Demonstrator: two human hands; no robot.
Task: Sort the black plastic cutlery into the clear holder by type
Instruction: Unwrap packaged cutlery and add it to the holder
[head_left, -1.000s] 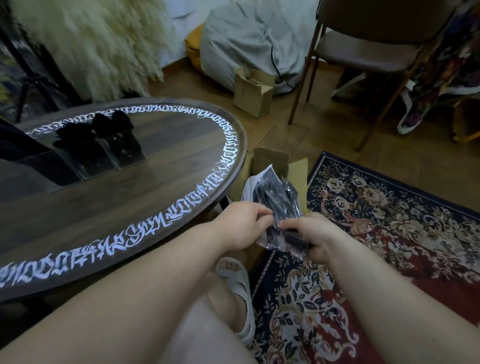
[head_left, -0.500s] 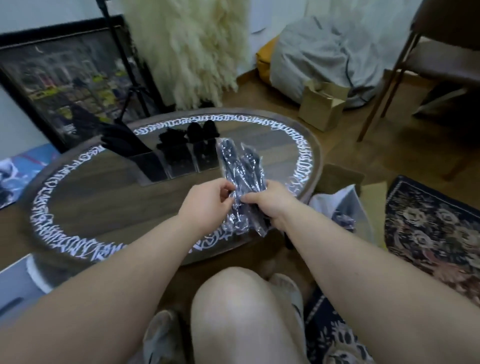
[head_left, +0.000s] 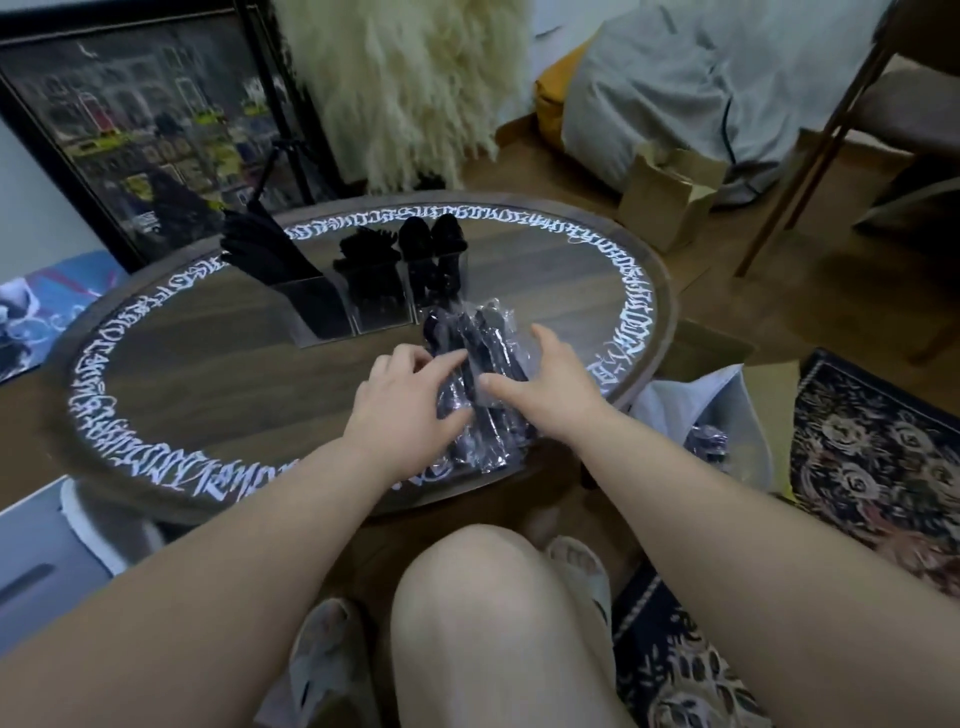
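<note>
Here the wrapped bundle of black cutlery lies on the bench, its long axis running away from the person toward the clear holder, which stands just beyond the bundle's far end. The left hand rests on the bundle's left flank with its fingers laid over the plastic, only slightly bent; the right hand is on the right flank, thumb across the wrap and the other fingers spread wide along the far side. Neither hand plainly pinches the film (whether the wrap is already torn I cannot tell). Both hands are equally near; the likely next step is opening the wrap, pulling crosswise to the long axis.

The holder's compartments already carry black pieces: knives leaning left, forks in the middle, spoons on the right. The bench is a round wooden top with a ring of white lettering. Beside it on the floor sit an open cardboard box holding more wrapped packs and a patterned rug.
</note>
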